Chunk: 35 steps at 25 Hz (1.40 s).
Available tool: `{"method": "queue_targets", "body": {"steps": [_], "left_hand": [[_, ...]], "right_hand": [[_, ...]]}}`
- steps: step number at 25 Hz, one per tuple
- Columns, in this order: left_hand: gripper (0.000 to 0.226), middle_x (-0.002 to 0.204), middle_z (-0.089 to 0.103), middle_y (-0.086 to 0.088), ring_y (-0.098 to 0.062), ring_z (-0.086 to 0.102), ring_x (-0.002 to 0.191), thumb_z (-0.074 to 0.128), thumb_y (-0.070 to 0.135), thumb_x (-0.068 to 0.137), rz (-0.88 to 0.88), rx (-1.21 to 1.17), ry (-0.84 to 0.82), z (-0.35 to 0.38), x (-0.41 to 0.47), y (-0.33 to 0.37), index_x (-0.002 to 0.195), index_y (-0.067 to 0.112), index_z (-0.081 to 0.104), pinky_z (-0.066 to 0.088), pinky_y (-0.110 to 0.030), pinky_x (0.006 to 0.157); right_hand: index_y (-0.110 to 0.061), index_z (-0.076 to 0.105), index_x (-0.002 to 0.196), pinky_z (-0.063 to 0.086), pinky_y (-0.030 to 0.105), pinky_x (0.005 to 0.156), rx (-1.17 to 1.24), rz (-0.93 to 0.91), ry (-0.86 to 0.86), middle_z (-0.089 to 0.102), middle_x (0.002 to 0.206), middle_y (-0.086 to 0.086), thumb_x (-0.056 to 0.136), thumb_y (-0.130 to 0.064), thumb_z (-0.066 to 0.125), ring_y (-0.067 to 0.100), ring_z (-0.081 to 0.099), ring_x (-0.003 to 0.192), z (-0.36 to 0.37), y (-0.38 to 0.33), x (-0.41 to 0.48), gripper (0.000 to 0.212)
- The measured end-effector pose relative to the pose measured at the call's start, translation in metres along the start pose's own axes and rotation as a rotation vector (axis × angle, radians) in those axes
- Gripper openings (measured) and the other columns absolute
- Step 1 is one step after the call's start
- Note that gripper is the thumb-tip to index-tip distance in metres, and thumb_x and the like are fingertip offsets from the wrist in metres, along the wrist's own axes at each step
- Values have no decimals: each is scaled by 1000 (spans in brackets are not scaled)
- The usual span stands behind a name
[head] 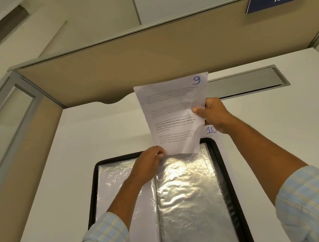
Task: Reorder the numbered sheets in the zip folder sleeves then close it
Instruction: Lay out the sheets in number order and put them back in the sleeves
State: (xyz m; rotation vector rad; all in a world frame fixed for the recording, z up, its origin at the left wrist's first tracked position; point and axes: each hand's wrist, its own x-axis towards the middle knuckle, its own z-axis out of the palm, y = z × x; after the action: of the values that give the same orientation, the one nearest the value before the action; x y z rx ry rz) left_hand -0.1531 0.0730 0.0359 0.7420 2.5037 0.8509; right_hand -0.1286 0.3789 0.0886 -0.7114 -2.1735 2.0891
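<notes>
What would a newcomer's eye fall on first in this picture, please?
The sheet marked 9 stands out in the middle, pinched at its right edge by the right hand. Below it, the left hand pinches the mouth of a shiny sleeve in the open zip folder. A sheet marked 10 lies beyond the folder.

The folder [227, 172] lies open on the desk [66, 160] before me. Sheet 9 [173, 111] stands over its far edge, lower end at the mouth of the right sleeve [186, 183]. My left hand [149, 162] pinches that mouth at the sheet's lower left corner, and my right hand [214, 115] grips the sheet's right edge. Sheet 10 [210, 130] lies on the desk just beyond the folder, under my right hand. Behind it is a slot [244, 80] in the desk, then the partition [116, 59].
</notes>
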Motion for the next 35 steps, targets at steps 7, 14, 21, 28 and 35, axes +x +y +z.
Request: {"method": "queue_targets", "body": {"steps": [7, 14, 21, 28, 35], "left_hand": [[16, 106, 66, 18, 3, 60, 98, 58, 16, 104, 35, -26, 7, 4, -1, 1, 106, 28, 68, 53, -28, 86], [7, 100, 68, 15, 2, 61, 89, 71, 30, 97, 172, -84, -15, 16, 6, 41, 102, 26, 73, 45, -13, 76], [3, 95, 72, 9, 6, 55, 70, 73, 15, 95, 97, -246, 92, 20, 22, 59, 96, 17, 74, 43, -16, 71], [34, 129, 51, 10, -9, 53, 107, 74, 32, 95, 105, -74, 247, 13, 47, 59, 125, 27, 59, 50, -28, 90], [40, 139, 62, 1, -24, 51, 132, 52, 44, 105, 0, 267, -19, -19, 129, 41, 143, 29, 52, 22, -47, 112]], "right_hand": [[-9, 68, 122, 66, 47, 75, -188, 143, -198, 76, 113, 6, 98, -12, 69, 25, 77, 94, 11, 11, -2, 23], [-9, 66, 126, 66, 48, 77, -88, 157, -140, 76, 115, 7, 100, -14, 68, 24, 77, 96, 27, 21, -8, 27], [-12, 66, 125, 66, 45, 75, -232, 129, -210, 75, 114, 5, 99, -16, 69, 24, 77, 92, 28, 20, -7, 26], [-13, 73, 120, 62, 39, 93, -484, 185, -507, 77, 113, 2, 98, -16, 71, 22, 75, 101, 12, 18, -14, 23], [-14, 63, 118, 64, 45, 88, -176, 286, -308, 75, 111, 8, 96, -21, 74, 25, 77, 97, -2, 44, -37, 26]]}}
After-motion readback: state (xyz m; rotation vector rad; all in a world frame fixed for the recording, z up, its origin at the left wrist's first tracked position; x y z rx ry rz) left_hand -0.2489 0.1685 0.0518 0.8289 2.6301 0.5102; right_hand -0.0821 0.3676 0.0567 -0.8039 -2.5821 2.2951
